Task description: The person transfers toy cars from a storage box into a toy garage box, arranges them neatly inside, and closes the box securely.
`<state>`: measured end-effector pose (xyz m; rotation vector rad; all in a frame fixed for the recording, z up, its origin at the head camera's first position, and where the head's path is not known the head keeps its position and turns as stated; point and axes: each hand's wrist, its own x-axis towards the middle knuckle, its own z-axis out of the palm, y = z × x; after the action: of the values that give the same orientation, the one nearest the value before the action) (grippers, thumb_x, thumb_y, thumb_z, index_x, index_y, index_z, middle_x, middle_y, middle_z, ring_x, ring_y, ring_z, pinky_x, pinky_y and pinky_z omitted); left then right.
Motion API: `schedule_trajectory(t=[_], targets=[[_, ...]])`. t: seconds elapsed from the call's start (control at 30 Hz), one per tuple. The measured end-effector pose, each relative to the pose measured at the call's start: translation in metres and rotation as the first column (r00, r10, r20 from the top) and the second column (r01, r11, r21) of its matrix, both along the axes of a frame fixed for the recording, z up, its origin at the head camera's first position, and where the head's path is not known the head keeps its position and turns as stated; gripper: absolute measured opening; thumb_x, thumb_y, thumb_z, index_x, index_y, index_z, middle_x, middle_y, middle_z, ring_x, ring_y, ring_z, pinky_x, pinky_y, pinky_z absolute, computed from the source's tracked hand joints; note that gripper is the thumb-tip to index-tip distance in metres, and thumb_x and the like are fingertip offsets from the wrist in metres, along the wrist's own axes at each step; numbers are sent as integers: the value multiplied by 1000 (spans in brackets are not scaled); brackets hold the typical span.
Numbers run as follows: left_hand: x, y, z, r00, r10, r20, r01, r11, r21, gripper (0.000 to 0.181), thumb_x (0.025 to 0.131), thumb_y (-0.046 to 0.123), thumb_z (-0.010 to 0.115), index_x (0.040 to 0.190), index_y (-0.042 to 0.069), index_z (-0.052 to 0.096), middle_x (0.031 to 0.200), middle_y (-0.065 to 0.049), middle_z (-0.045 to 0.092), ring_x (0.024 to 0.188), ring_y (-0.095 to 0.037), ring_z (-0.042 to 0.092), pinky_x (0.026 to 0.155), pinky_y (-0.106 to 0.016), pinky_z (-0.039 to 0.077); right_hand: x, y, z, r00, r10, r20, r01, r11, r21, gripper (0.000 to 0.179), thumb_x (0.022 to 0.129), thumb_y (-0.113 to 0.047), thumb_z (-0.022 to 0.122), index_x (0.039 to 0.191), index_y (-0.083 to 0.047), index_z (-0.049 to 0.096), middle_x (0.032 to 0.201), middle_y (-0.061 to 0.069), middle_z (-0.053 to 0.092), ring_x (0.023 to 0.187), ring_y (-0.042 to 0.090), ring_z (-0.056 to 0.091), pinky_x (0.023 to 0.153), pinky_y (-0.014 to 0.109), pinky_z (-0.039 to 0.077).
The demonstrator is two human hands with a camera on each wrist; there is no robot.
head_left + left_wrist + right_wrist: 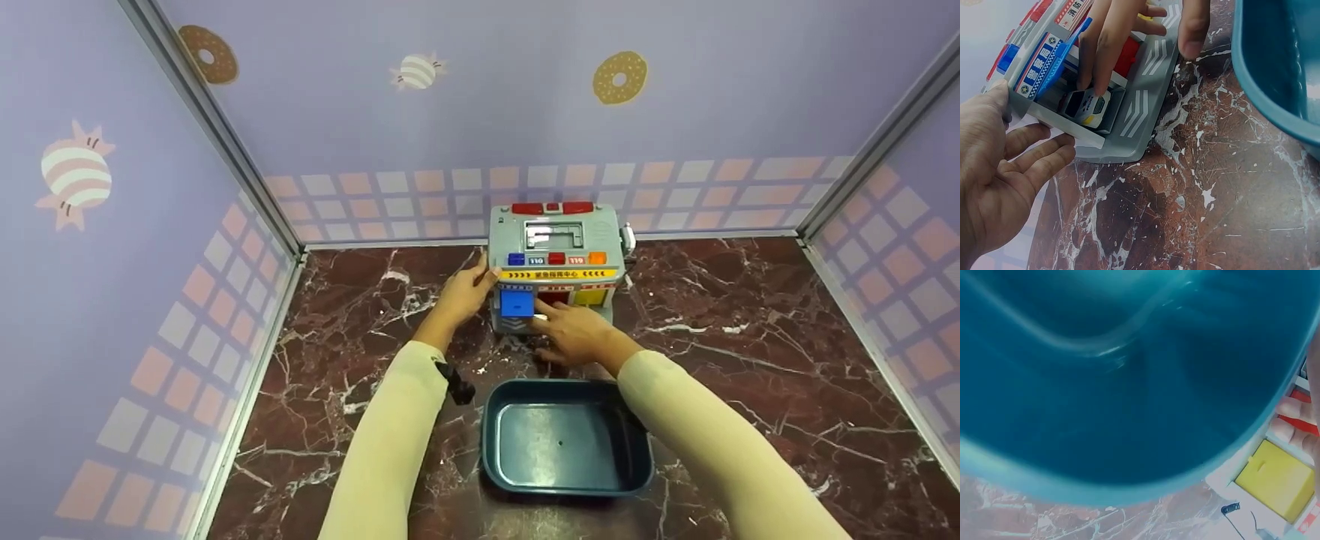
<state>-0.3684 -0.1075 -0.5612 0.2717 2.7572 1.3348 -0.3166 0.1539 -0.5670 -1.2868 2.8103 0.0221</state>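
Observation:
A grey toy rescue station (555, 225) stands against the back wall, its blue door (517, 304) swung up. Inside the bay below that door sits a white toy police car (1093, 108). My left hand (461, 296) rests on the station's left side, thumb near the upper edge and fingers stretched along the side wall. Two extended fingers of my right hand (577, 334) reach into the bay and touch the car, with the thumb apart from it. The right wrist view shows only part of the right hand (1297, 427), beside the yellow door (1276, 479).
A dark teal plastic basin (487, 442) stands in front of the station, under my right forearm, and fills most of the right wrist view. Patterned panels (420, 135) enclose the marbled surface (360, 322) at the back and sides. A white piece (628, 238) sticks out at the station's right.

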Motion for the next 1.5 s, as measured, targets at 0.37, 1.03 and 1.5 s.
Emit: schedule_trajectory(t=[0.37,1.03,1.5], targets=[[-28,-2,-37,999,21,-43,-22,999,-34,78,110,71,50,174,28,37,166,-9,57,156,-35,54,134,-65,34,11,15,10,995,60,-74,-61,998,-3,68,106,-44,72,165,-19,51,175,17,44,128,48,71,105,61,63],[17,6,20,998,-11,-64,9,999,-38,50,117,47,53,166,36,51,163,-16,58,143,-43,64,126,-59,48,15,38,24,936,205,-287,-229,972,-52,66,101,-42,76,158,-14,60,154,19,64,131,43,70,114,56,59],[17,7,23,998,-14,-57,11,998,-56,51,117,47,53,167,35,50,156,-16,65,118,-39,69,114,-59,56,13,41,36,921,151,-360,-225,959,-174,61,103,-48,71,151,-9,65,140,15,72,129,41,67,112,57,60]])
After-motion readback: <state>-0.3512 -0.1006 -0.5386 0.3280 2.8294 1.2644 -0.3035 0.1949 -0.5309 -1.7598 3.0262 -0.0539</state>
